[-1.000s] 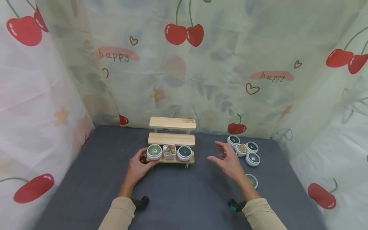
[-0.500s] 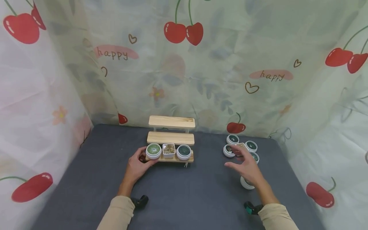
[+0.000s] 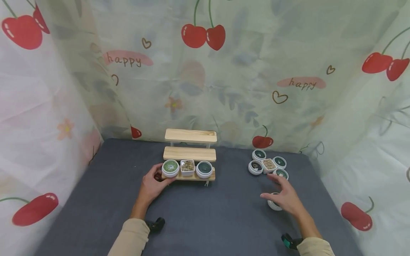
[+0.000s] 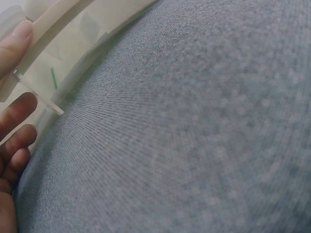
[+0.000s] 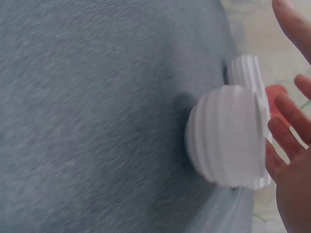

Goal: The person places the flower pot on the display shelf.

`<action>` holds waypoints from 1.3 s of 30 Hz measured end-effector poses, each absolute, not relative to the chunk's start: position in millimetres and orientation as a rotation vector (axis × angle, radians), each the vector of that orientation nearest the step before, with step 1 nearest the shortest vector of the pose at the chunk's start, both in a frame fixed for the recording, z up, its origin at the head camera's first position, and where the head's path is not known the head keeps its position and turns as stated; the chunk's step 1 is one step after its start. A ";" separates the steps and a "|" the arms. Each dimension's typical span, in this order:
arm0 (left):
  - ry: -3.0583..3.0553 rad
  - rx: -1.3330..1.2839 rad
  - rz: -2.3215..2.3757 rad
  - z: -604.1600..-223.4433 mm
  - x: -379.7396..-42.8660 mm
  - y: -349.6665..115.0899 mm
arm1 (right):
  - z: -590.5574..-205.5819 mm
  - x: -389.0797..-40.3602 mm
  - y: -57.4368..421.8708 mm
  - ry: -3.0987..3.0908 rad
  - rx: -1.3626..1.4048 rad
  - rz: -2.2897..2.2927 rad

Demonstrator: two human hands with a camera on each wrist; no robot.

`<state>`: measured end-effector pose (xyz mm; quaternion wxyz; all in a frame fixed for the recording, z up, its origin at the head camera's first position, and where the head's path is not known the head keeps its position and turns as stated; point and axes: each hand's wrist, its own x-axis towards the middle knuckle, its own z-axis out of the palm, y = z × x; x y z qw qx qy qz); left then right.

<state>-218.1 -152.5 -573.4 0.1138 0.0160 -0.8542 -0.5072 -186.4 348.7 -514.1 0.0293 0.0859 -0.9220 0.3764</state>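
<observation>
A three-step wooden display stand (image 3: 191,154) stands at the back of the table. My left hand (image 3: 153,185) grips the left end of its lowest step, the thumb along the front edge; the left wrist view shows the thumb (image 4: 22,30) on the board. On that step sit a round white pot with a light green top (image 3: 170,168), a square pot with grainy filling (image 3: 187,167) and a round dark-green-topped pot (image 3: 204,169). My right hand (image 3: 286,197), fingers spread and holding nothing, hovers by a lone ribbed white pot (image 5: 226,136), partly hidden in the head view.
Several pots cluster at the back right: round ones (image 3: 255,168) around a square one with pale grains (image 3: 269,165). The stand's middle (image 3: 189,154) and top steps (image 3: 190,135) rise behind the potted row. A cherry-print curtain (image 3: 205,89) encloses the table.
My right hand has moved right and toward me, from beside the pot cluster to above the lone pot. My left hand keeps its place at the stand.
</observation>
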 end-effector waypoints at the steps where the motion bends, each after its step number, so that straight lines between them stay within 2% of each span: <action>1: -2.508 0.049 -1.486 -573.5 -218.2 -152.3 | -515.4 -184.7 350.9 -2.860 0.263 1.151; 18: -2.500 0.045 -1.490 -572.3 -218.6 -153.3 | -530.5 -167.4 374.3 -2.998 0.190 1.033; 39: -2.505 0.048 -1.472 -574.0 -219.2 -152.0 | -524.0 -172.0 372.3 -3.035 0.101 0.970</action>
